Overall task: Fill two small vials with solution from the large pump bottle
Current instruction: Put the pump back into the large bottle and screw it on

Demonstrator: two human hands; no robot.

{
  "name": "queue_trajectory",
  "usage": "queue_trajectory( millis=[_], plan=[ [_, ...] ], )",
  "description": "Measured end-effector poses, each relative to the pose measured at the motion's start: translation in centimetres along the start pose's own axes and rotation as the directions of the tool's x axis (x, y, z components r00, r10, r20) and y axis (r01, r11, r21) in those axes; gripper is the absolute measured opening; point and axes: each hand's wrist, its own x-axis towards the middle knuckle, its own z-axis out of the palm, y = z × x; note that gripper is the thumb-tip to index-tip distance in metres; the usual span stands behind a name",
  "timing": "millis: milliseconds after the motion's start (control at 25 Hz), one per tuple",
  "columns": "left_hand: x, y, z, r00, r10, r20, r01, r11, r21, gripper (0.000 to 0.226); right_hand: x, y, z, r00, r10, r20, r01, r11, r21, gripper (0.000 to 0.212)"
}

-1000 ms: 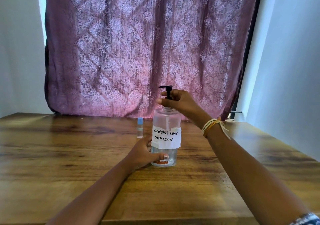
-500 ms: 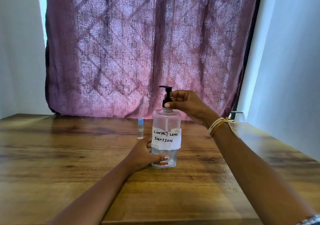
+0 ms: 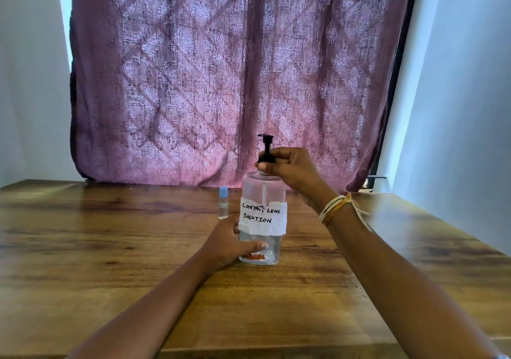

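Note:
A clear pump bottle (image 3: 262, 193) with a white label reading "CONTACT LENS SOLUTION" stands upright mid-table, with a little liquid at the bottom. My left hand (image 3: 226, 245) wraps around its lower part. My right hand (image 3: 290, 169) grips the black pump collar (image 3: 266, 157) at the neck; the pump head sticks up above my fingers. One small clear vial (image 3: 223, 202) with a light blue cap stands upright just behind and left of the bottle. No second vial is in view.
The wooden table (image 3: 110, 248) stretches wide to both sides, its front edge near the bottom of the view. A mauve patterned curtain (image 3: 221, 76) hangs behind the table's far edge. White walls flank it.
My right hand has turned around the pump collar, wrist swinging out to the right. The bottle, the vial and my left hand have stayed in place.

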Motion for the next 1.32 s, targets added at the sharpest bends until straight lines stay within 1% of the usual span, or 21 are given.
queue_trajectory(
  millis=[80, 120, 160, 200, 280, 320, 360, 400, 440, 520, 560, 600, 680, 760, 880, 1000, 1040, 1160, 1320],
  plan=[
    [-0.1, 0.1, -0.1, 1.0, -0.001, 0.011, 0.001, 1.0, -0.001, 0.057, -0.4, 0.0, 0.4, 0.999, -0.009, -0.035, 0.009, 1.0, -0.02, 0.039],
    [-0.1, 0.1, -0.1, 1.0, -0.002, 0.02, 0.002, 1.0, -0.005, 0.059, -0.7, 0.2, 0.3, 1.0, -0.017, -0.015, 0.016, 0.998, -0.058, 0.044],
    [-0.2, 0.2, -0.2, 1.0, 0.004, 0.026, -0.004, 1.0, -0.009, 0.063, -1.1, 0.6, 0.0, 0.999, -0.006, 0.033, 0.009, 0.996, -0.092, 0.054],
    [-0.1, 0.2, -0.2, 0.999, 0.016, 0.029, -0.016, 1.0, -0.01, 0.066, -1.5, 1.2, -0.5, 0.996, 0.036, 0.086, -0.027, 0.994, -0.11, 0.069],
    [-0.1, 0.0, -0.1, 0.999, 0.03, 0.032, -0.03, 1.0, -0.004, 0.073, -2.6, 2.9, -1.4, 0.973, 0.164, 0.162, -0.152, 0.985, -0.087, 0.096],
    [0.0, -0.1, 0.0, 0.999, 0.028, 0.04, -0.028, 1.0, 0.005, 0.075, -3.1, 4.0, -1.7, 0.963, 0.192, 0.188, -0.174, 0.978, -0.112, 0.1],
    [0.0, -0.1, 0.0, 0.998, 0.023, 0.055, -0.024, 0.999, 0.022, 0.076, -3.7, 5.1, -1.9, 0.957, 0.2, 0.211, -0.165, 0.971, -0.173, 0.098],
    [-0.1, -0.2, 0.0, 0.997, 0.02, 0.077, -0.025, 0.998, 0.054, 0.077, -4.1, 6.1, -1.9, 0.949, 0.205, 0.238, -0.153, 0.963, -0.22, 0.091],
    [-0.1, -0.2, 0.0, 0.995, 0.02, 0.099, -0.03, 0.995, 0.096, 0.081, -4.5, 6.9, -1.8, 0.943, 0.205, 0.262, -0.14, 0.959, -0.248, 0.08],
    [-0.1, -0.2, -0.4, 0.992, 0.025, 0.12, -0.048, 0.98, 0.195, 0.093, -4.5, 7.6, -1.9, 0.941, 0.193, 0.279, -0.116, 0.956, -0.271, 0.054],
    [0.0, -0.3, -0.6, 0.994, 0.027, 0.11, -0.054, 0.967, 0.25, 0.098, -4.2, 7.8, -2.0, 0.942, 0.183, 0.282, -0.104, 0.956, -0.273, 0.046],
    [0.1, -0.5, -0.8, 0.996, 0.026, 0.091, -0.052, 0.952, 0.301, 0.1, -3.8, 7.9, -2.1, 0.941, 0.18, 0.286, -0.1, 0.956, -0.276, 0.044],
    [0.3, -0.8, -1.2, 0.999, -0.003, 0.053, -0.017, 0.929, 0.369, 0.099, -2.7, 8.1, -2.4, 0.941, 0.183, 0.286, -0.095, 0.951, -0.293, 0.044],
    [0.5, -1.3, -1.4, 0.998, -0.044, 0.044, 0.021, 0.904, 0.427, 0.088, -1.4, 8.7, -2.8, 0.95, 0.161, 0.267, -0.073, 0.948, -0.309, 0.042],
    [0.8, -1.8, -1.3, 0.997, -0.051, 0.06, 0.013, 0.858, 0.514, 0.065, 0.4, 9.8, -3.2, 0.969, 0.158, 0.192, -0.088, 0.94, -0.331, 0.041],
    [1.0, -1.9, -1.2, 0.995, -0.048, 0.083, -0.004, 0.842, 0.54, 0.057, 2.5, 11.1, -3.2, 0.975, 0.159, 0.154, -0.102, 0.941, -0.322, 0.034],
    [1.0, -2.0, -1.2, 0.995, -0.047, 0.091, -0.011, 0.837, 0.547, 0.055, 3.4, 11.6, -3.0, 0.977, 0.165, 0.137, -0.115, 0.943, -0.312, 0.036],
    [1.1, -2.0, -1.2, 0.993, -0.039, 0.111, -0.033, 0.813, 0.581, 0.053, 5.3, 12.9, -2.5, 0.977, 0.203, 0.069, -0.177, 0.944, -0.277, 0.05],
    [1.2, -2.1, -1.3, 0.993, -0.031, 0.116, -0.045, 0.803, 0.594, 0.052, 6.8, 14.5, -2.1, 0.977, 0.213, 0.031, -0.2, 0.951, -0.236, 0.057]
  ],
)
